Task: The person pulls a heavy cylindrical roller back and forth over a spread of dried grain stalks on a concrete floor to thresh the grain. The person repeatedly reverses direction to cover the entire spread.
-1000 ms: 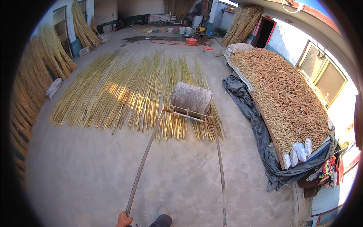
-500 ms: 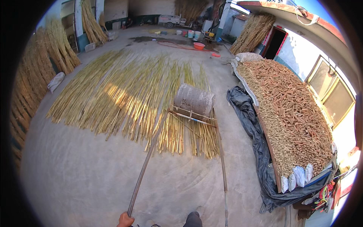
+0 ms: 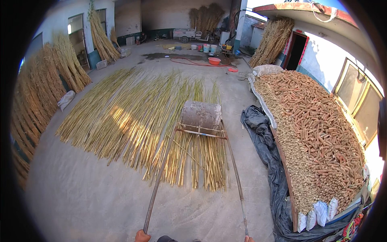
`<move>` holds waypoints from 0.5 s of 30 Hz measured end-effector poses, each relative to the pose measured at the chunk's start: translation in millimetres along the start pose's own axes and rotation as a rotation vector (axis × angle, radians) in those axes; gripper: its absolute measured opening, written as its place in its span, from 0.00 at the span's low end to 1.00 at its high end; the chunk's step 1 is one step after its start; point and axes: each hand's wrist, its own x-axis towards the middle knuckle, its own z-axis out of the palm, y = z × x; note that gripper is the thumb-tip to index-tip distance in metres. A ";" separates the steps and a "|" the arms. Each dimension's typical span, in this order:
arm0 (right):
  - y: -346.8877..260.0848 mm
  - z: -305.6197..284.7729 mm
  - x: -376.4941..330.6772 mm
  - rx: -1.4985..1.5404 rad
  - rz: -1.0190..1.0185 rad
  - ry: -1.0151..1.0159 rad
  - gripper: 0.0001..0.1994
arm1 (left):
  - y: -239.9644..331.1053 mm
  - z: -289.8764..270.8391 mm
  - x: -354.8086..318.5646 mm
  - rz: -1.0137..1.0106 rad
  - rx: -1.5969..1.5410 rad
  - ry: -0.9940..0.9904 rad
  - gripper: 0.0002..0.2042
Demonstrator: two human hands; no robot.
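Observation:
A heavy stone roller (image 3: 200,115) in a wooden frame rests on a layer of yellow reed stalks (image 3: 137,121) spread flat on the concrete yard. Two long poles run from the frame back to me. My left hand (image 3: 142,236) grips the end of the left pole (image 3: 158,181) at the bottom edge. Only the tip of my right hand (image 3: 248,239) shows, on the end of the right pole (image 3: 236,181). A dark shoe tip (image 3: 166,239) shows between them.
A big heap of corn cobs (image 3: 318,133) lies to the right, edged by boards and black plastic sheeting (image 3: 266,149). Bundles of stalks (image 3: 44,88) lean on the left wall. Buckets, a red basin (image 3: 214,61) and a small vehicle (image 3: 185,34) stand at the far end.
The roller has moved farther along the stalks, away from their near ends. The view has tilted up and my hands sit lower at the frame's edge.

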 end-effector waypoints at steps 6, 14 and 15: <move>-33.2 -113.7 120.7 0.011 0.003 -0.090 0.24 | 33.5 97.5 66.5 0.001 -0.069 -0.046 0.15; -19.2 -159.3 255.6 -0.212 -0.017 -0.221 0.27 | 175.1 96.9 119.2 -0.227 -0.075 -0.048 0.14; -29.4 -168.7 257.7 -0.106 -0.020 -0.241 0.28 | 194.0 88.4 124.8 -0.283 -0.046 -0.065 0.14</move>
